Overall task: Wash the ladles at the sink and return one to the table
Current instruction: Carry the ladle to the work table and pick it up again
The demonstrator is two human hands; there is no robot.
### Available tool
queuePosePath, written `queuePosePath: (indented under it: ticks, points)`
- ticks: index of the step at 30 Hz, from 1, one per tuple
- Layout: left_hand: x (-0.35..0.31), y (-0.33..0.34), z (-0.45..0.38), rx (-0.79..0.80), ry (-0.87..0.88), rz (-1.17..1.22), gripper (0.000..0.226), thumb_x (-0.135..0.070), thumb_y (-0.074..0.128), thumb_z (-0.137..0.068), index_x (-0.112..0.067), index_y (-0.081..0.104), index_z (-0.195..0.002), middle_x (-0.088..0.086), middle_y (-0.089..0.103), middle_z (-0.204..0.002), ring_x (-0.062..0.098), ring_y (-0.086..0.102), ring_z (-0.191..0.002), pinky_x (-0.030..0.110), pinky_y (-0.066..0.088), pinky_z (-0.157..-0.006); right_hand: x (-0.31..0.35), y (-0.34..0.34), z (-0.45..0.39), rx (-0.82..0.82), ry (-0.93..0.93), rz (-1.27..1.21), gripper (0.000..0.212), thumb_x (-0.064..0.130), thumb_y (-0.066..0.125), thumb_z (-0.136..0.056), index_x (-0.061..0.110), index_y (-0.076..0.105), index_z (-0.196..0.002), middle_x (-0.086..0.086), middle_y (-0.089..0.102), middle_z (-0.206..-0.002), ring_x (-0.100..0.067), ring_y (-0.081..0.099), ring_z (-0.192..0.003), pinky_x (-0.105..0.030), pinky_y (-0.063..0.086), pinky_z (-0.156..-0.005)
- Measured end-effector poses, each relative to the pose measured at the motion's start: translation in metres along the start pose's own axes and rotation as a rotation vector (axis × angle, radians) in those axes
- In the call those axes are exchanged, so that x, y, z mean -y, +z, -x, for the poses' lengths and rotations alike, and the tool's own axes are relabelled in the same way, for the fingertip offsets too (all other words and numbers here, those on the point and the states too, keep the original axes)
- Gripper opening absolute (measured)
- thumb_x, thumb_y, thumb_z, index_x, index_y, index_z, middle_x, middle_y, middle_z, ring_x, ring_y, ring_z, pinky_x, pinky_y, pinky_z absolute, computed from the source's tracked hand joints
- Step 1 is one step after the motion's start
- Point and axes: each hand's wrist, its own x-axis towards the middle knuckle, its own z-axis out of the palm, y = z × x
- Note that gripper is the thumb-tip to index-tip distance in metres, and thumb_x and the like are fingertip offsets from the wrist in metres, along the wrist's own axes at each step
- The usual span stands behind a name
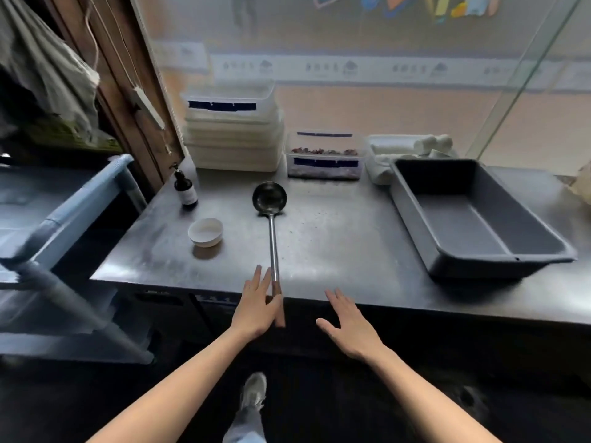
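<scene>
On the scuffed steel desk lies a long-handled metal ladle (bowl toward 12 o'clock); left hand released, fingers straight beside its wooden grip, right hand spread, holding nothing.

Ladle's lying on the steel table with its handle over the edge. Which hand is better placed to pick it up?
Left. The left hand already lies against the brown wooden grip of the long steel ladle at the table's front edge, fingers straight. The right hand hovers open, clear of the handle.
</scene>
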Motion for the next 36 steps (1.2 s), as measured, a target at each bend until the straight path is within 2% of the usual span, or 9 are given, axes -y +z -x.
queuePosePath:
  ticks: [5,9,12,15,20,24,27,31,36]
  points:
    - [0.018,-0.030,-0.071,0.012,-0.172,0.312,0.060,-0.024,0.050,-0.100,-0.016,0.030,-0.156,0.002,0.030,-0.161,0.022,0.031,-0.147,0.038,0.026,-0.121,0.033,-0.003,-0.077,0.002,0.062,-0.239,0.074,0.039,0.054,-0.101,0.029,0.016,-0.163,0.009,0.024,-0.166,-0.020,0.034,-0.150,-0.030,0.034,-0.114]
    - [0.036,-0.044,-0.132,0.075,-0.386,0.659,0.039,-0.018,0.050,-0.099,-0.009,0.055,-0.137,0.008,0.062,-0.127,0.022,0.066,-0.104,0.040,0.053,-0.095,0.052,0.003,-0.158,0.011,0.252,-0.522,0.062,0.028,0.063,-0.094,0.018,0.044,-0.152,-0.001,0.057,-0.145,-0.019,0.058,-0.130,-0.038,0.049,-0.109]
    - [0.043,-0.055,-0.170,0.090,-0.462,0.860,0.027,-0.014,0.048,-0.100,-0.009,0.063,-0.121,0.006,0.066,-0.115,0.024,0.069,-0.099,0.039,0.056,-0.091,0.066,0.008,-0.212,0.006,0.353,-0.676,0.045,0.019,0.063,-0.089,0.011,0.062,-0.134,-0.002,0.072,-0.109,-0.017,0.072,-0.101,-0.034,0.061,-0.087]
    - [0.049,-0.060,-0.202,0.119,-0.513,0.951,0.021,-0.015,0.047,-0.099,-0.011,0.063,-0.113,0.007,0.069,-0.115,0.025,0.070,-0.101,0.039,0.057,-0.092,0.084,0.008,-0.254,0.011,0.378,-0.656,0.039,0.016,0.064,-0.089,0.010,0.066,-0.127,-0.002,0.073,-0.104,-0.018,0.073,-0.096,-0.027,0.060,-0.075]
    - [0.051,-0.058,-0.258,0.149,-0.568,0.968,0.017,-0.005,0.050,-0.098,-0.009,0.061,-0.110,0.010,0.067,-0.108,0.025,0.068,-0.093,0.039,0.054,-0.096,0.099,0.018,-0.302,0.030,0.430,-0.490,0.037,0.021,0.073,-0.084,0.013,0.069,-0.119,-0.002,0.073,-0.103,-0.017,0.070,-0.096,-0.036,0.060,-0.087]
    - [0.039,-0.055,-0.298,0.224,-0.523,0.887,0.025,0.007,0.049,-0.094,-0.012,0.057,-0.081,0.011,0.053,-0.084,0.018,0.052,-0.067,0.028,0.046,-0.067,0.104,0.030,-0.309,0.018,0.437,-0.278,0.043,0.033,0.079,-0.076,0.018,0.067,-0.114,0.004,0.071,-0.098,-0.016,0.068,-0.097,-0.034,0.056,-0.088]
    - [0.036,-0.049,-0.318,0.276,-0.517,0.783,0.027,0.007,0.054,-0.089,-0.011,0.062,-0.071,0.012,0.059,-0.078,0.023,0.055,-0.074,0.033,0.051,-0.076,0.109,0.033,-0.309,0.013,0.458,-0.191,0.043,0.040,0.077,-0.074,0.025,0.061,-0.111,0.007,0.068,-0.098,-0.017,0.065,-0.096,-0.035,0.055,-0.082]
    - [0.041,-0.038,-0.330,0.286,-0.529,0.693,0.016,0.004,0.064,-0.081,-0.010,0.068,-0.076,0.011,0.060,-0.070,0.020,0.050,-0.060,0.027,0.041,-0.058,0.110,0.036,-0.316,0.002,0.539,-0.159,0.038,0.034,0.077,-0.076,0.026,0.065,-0.111,0.006,0.070,-0.105,-0.019,0.067,-0.103,-0.030,0.051,-0.079]
    - [0.042,-0.029,-0.340,0.341,-0.580,0.759,0.020,0.009,0.066,-0.084,-0.010,0.069,-0.090,0.007,0.068,-0.082,0.022,0.062,-0.079,0.038,0.055,-0.082,0.104,0.027,-0.321,0.052,0.617,-0.168,0.025,0.030,0.079,-0.070,0.031,0.065,-0.091,0.007,0.071,-0.099,-0.021,0.069,-0.100,-0.031,0.053,-0.083]
